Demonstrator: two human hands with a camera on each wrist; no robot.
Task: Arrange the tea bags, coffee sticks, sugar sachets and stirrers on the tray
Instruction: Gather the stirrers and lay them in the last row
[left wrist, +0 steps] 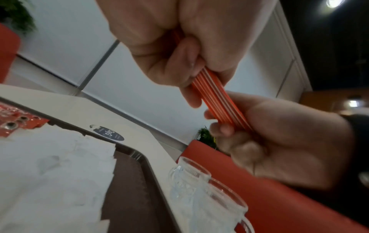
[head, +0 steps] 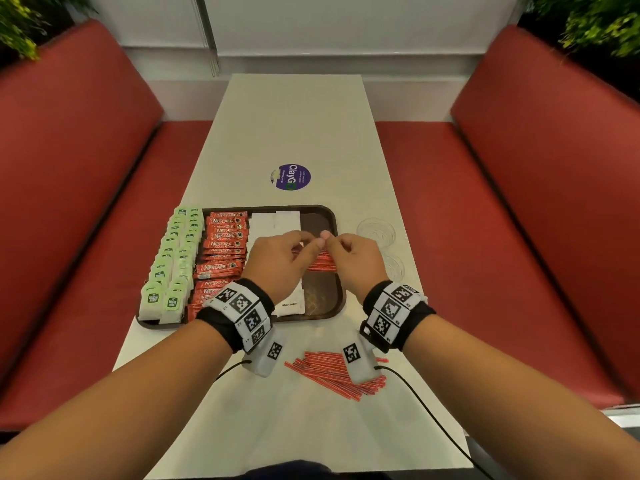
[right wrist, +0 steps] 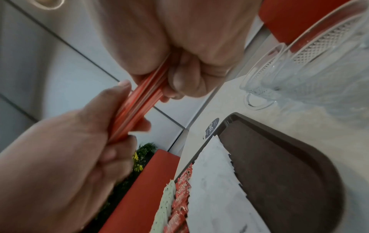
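Note:
A brown tray [head: 330, 216] holds rows of green tea bags [head: 173, 258], red coffee sticks [head: 223, 244] and white sugar sachets [head: 273, 221]. Above its bare right part, both hands hold one bundle of red stirrers [head: 320, 263]. My left hand [head: 280, 261] grips the bundle's left end and my right hand [head: 349, 261] grips its right end. The left wrist view shows the striped stirrers [left wrist: 217, 100] pinched between both sets of fingers. The right wrist view shows the same stirrers [right wrist: 137, 108]. More stirrers [head: 329, 372] lie loose on the table in front of the tray.
Two clear glass cups [head: 375, 232] stand on the white table [head: 294, 126] right of the tray. A round purple sticker [head: 290, 177] lies beyond the tray. Red bench seats [head: 86, 202] flank the table on both sides.

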